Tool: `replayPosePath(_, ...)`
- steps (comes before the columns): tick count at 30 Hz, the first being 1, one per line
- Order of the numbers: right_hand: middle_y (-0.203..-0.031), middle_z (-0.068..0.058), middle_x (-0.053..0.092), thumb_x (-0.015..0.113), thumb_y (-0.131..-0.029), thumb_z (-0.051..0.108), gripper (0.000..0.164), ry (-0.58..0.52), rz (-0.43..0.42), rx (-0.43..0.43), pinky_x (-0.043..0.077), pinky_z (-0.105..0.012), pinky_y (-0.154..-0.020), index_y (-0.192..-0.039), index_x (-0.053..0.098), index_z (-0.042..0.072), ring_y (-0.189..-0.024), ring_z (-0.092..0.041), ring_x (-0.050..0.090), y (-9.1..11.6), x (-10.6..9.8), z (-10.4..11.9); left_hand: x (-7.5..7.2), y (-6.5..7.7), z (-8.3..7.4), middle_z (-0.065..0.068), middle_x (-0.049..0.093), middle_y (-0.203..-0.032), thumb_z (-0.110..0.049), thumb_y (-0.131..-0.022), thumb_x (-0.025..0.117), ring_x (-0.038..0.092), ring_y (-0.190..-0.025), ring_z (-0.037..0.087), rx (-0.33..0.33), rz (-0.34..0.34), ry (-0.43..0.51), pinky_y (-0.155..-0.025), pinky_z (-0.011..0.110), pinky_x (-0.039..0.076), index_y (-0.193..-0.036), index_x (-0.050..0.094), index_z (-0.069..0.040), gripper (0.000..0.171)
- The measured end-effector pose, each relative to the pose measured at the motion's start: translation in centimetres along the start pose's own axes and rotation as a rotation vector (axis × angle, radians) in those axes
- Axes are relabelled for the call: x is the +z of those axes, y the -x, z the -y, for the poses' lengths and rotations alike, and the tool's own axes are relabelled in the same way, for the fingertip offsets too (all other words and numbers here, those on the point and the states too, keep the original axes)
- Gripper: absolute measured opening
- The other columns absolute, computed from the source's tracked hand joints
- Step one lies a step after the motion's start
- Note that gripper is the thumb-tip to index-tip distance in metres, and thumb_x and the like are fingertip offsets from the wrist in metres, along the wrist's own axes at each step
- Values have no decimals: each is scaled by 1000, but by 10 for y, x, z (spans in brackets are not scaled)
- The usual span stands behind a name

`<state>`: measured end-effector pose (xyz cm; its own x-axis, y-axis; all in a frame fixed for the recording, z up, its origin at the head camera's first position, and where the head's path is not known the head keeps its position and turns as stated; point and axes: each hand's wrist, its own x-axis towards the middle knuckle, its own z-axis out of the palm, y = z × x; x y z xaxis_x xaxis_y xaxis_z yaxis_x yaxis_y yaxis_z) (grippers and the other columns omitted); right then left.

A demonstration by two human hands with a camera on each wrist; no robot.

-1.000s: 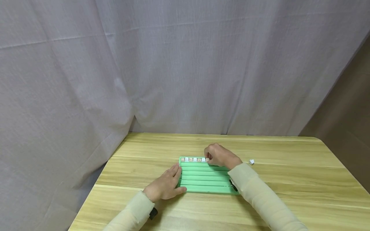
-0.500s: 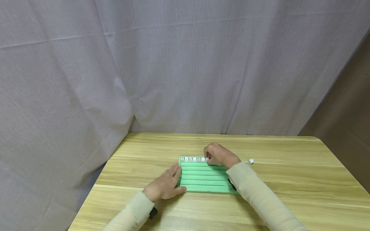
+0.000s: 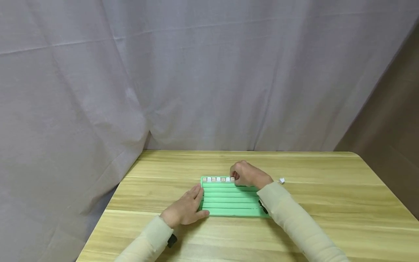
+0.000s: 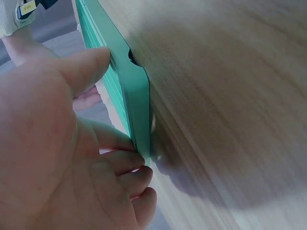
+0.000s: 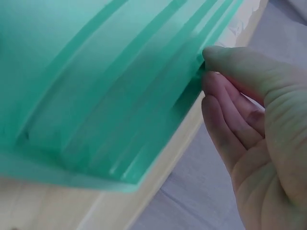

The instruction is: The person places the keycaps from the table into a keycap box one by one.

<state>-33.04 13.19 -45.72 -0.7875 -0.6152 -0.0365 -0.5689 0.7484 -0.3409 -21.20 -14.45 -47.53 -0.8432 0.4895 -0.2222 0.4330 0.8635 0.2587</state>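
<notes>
A light green ridged tray [image 3: 229, 203] lies on the table, with white and beige keycaps [image 3: 218, 179] lined up in its far row from the left corner. My left hand [image 3: 184, 211] rests along the tray's left side, its thumb over the near corner. In the left wrist view the fingers touch the green side wall [image 4: 136, 103]. My right hand [image 3: 245, 173] is at the right end of the keycap row, thumb and index finger pinching at a keycap there. That keycap is mostly hidden by the fingers; in the right wrist view the fingertips meet at the tray's far edge.
One loose white keycap [image 3: 282, 180] lies on the wooden table [image 3: 320, 203], right of the tray. Grey curtain [image 3: 209, 91] hangs behind the table's far edge. The right forearm crosses over the tray's right end.
The head view has shifted slightly, so everything sits a little farther left and up. Both hands keep their places on the tray, the right one still at the row's end.
</notes>
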Motion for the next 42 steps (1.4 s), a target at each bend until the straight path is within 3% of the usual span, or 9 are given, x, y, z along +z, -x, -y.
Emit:
replayPosePath(5, -98, -7, 75, 77, -89, -3, 14, 14, 20, -14, 60, -29, -76, -101, 74, 3, -88, -14, 68, 6, -12, 1, -1, 1, 4, 22, 11, -177, -52, -107, 56, 14, -166, 35, 2, -6, 21, -136, 51, 21, -166, 20, 5, 90)
replayPosePath(11, -92, -6, 72, 78, -89, -4, 11, 24, 10, -23, 56, -28, -74, -96, 72, 2, -83, -13, 62, 21, -26, -10, 0, 0, 7, 22, 11, -177, -52, -107, 56, 14, -166, 35, 7, -13, 26, -135, 51, 21, -166, 21, 6, 89)
replayPosePath(20, -98, -14, 76, 77, -88, -6, 12, 48, -28, -40, 62, -32, -77, -98, 73, -2, -89, -20, 71, 54, -50, -32, 3, -1, 8, 23, 12, -177, -51, -107, 56, 15, -166, 37, 15, -22, 23, -135, 52, 22, -165, 21, 7, 89)
replayPosePath(26, -96, -13, 77, 76, -85, -9, 16, 66, -59, -52, 63, -33, -75, -95, 74, 3, -86, -21, 72, 79, -63, -50, 3, -2, 9, 24, 12, -176, -50, -107, 56, 16, -166, 37, 18, -27, 22, -134, 53, 24, -165, 21, 7, 89)
replayPosePath(42, -87, -1, 71, 78, -86, 0, 10, 113, -60, 48, 56, -29, -68, -90, 72, 7, -80, -13, 63, 107, -60, -85, 2, -1, 10, 22, 11, -177, -54, -107, 54, 14, -166, 35, 0, -13, 15, -135, 51, 22, -166, 20, 5, 90)
